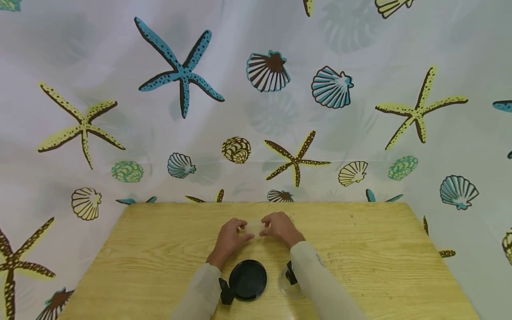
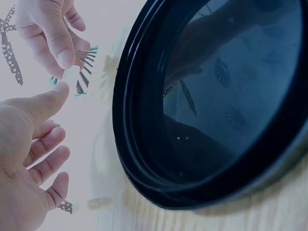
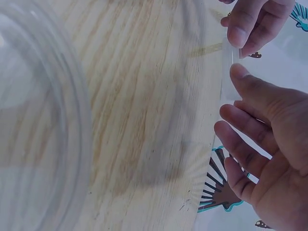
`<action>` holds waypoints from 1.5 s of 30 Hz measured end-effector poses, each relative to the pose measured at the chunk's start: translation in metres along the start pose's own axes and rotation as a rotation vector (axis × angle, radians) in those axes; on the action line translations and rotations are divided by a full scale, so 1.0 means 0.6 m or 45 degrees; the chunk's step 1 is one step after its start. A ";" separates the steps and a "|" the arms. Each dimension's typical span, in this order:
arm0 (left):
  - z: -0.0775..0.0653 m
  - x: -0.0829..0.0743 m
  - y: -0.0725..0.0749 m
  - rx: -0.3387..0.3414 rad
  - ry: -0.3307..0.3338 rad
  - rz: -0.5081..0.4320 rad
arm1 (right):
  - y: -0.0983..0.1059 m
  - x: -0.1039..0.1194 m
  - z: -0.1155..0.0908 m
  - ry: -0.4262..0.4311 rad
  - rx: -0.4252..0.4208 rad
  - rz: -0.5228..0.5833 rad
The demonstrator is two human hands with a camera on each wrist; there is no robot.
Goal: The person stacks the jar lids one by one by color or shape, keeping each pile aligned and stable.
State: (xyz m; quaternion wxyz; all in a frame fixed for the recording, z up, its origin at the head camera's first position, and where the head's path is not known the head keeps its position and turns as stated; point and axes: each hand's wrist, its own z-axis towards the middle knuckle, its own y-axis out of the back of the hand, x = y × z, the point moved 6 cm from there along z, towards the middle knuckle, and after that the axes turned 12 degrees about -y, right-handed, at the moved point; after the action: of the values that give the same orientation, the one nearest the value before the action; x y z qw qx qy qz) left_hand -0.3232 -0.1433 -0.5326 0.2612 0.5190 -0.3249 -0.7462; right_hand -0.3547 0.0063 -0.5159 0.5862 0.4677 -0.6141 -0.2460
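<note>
Between the fingertips of both hands is a small, pale, translucent piece, with a straight clear edge showing in the right wrist view. My left hand holds its left side between thumb and fingers. From the other side, my right hand grips it the same way; its thumb lies at the edge in the right wrist view. Fingers hide much of the piece, and I cannot tell its exact kind. Nearer the body, a round black lid-like dish with a raised rim lies beside the left forearm.
A round clear plastic container or lid stands by the right forearm, partly covered by the sleeve in the head view. Both rest on a wooden table. Behind it hangs a white curtain printed with starfish and shells.
</note>
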 end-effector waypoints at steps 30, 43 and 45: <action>-0.011 -0.036 0.009 -0.004 -0.028 -0.100 | 0.039 -0.007 -0.042 0.072 -0.036 0.075; -0.021 -0.061 0.012 -0.053 -0.112 -0.102 | 0.044 -0.019 -0.061 0.146 -0.061 0.105; -0.022 -0.063 0.010 -0.051 -0.117 -0.109 | 0.047 -0.021 -0.066 0.153 -0.059 0.119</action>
State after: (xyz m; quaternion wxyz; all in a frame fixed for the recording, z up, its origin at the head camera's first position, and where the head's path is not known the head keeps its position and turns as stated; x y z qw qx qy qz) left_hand -0.2983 -0.1226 -0.5087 0.2243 0.4924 -0.2991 -0.7860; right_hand -0.3266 0.0394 -0.4906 0.6435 0.4387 -0.5932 -0.2038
